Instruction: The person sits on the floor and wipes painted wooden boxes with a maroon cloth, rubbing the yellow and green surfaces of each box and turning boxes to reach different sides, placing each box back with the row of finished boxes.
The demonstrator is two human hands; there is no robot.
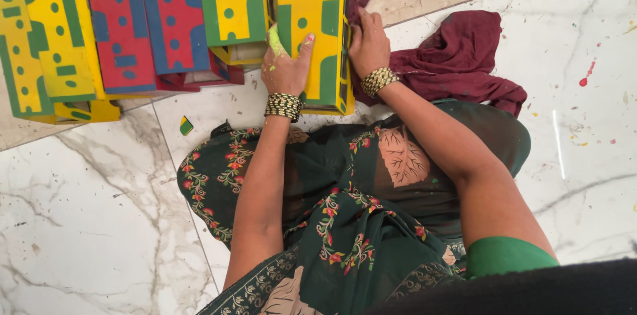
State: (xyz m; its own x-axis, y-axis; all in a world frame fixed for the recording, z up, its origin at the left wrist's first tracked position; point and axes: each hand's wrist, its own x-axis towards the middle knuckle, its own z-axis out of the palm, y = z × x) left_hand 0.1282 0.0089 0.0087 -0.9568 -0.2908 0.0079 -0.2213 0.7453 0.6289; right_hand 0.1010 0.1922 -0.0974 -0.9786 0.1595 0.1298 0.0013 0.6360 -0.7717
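Right now my left hand (286, 66) lies flat, fingers together, on the yellow-and-green painted box (312, 30) standing on the marble floor (86, 222) just past my knees. My right hand (369, 43) is closed around a bunch of dark red cloth (458, 56) — pressed against the box's right edge. More painted boxes (133, 23) — red-and-blue, yellow-and-green — stand in a row to the left, touching.

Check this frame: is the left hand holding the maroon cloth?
No: the left hand lies flat on the yellow-and-green panel; the right hand grips the maroon cloth.
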